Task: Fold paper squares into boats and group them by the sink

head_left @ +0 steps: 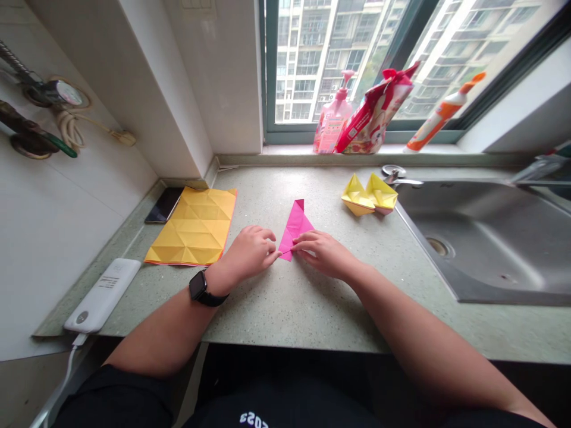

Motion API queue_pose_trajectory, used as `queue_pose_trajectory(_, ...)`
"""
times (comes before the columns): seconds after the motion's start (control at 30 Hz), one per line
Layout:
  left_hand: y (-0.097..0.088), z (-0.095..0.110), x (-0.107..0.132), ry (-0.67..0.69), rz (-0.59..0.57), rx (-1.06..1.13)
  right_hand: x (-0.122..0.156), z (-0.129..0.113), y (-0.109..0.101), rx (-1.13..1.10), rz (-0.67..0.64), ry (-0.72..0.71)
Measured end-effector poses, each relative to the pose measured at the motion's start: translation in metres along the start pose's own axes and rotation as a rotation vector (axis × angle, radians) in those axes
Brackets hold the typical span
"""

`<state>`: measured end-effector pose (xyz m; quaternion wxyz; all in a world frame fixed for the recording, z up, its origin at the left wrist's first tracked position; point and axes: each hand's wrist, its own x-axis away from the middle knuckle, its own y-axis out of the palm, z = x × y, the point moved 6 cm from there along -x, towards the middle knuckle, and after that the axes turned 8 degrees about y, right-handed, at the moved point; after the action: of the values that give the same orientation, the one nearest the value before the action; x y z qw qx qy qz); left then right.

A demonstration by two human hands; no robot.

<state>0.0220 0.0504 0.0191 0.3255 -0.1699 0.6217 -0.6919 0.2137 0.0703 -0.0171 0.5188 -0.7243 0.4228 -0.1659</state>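
Note:
A pink sheet of origami paper (294, 229), folded into a narrow pointed shape, lies on the counter between my hands. My left hand (254, 252), a black watch on its wrist, has its thumb and fingertips at the paper's lower left corner. From the other side, the fingers of my right hand (319, 252) press on the paper's lower right part, close to a crease. To the left lies a stack of creased yellow-orange paper (196, 226). Two folded yellow paper pieces (369, 195), pink on the outside, stand at the back right beside the sink.
A steel sink (486, 238) with a faucet (401, 178) is set into the counter on the right. A white power bank (103, 294) with a cable and a dark phone (164, 205) lie at the left. On the windowsill stand a pink pump bottle (332, 122), a red bag (379, 113) and an orange-white bottle (437, 122).

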Motion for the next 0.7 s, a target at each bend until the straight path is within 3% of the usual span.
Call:
queue_pose_trajectory(0.13, 0.003, 0.007, -0.006, 0.082, 0.06, 0.081, -0.001, 0.001, 0.0, -0.011, 0.013, -0.004)
queue_pose_trajectory(0.33, 0.02, 0.012, -0.007, 0.116, -0.028, 0.072, 0.0, 0.005, 0.002, -0.009, 0.045, 0.023)
queue_pose_trajectory(0.5, 0.019, 0.01, -0.007, 0.126, -0.033, 0.026, 0.003, 0.027, -0.005, 0.106, 0.209, 0.246)
queue_pose_trajectory(0.6, 0.018, 0.008, -0.007, 0.129, -0.027, 0.019, 0.006, 0.042, -0.004, 0.173, 0.214, 0.405)
queue_pose_trajectory(0.7, 0.019, 0.008, -0.007, 0.135, -0.038, 0.025, 0.005, 0.047, 0.0, 0.184, 0.183, 0.433)
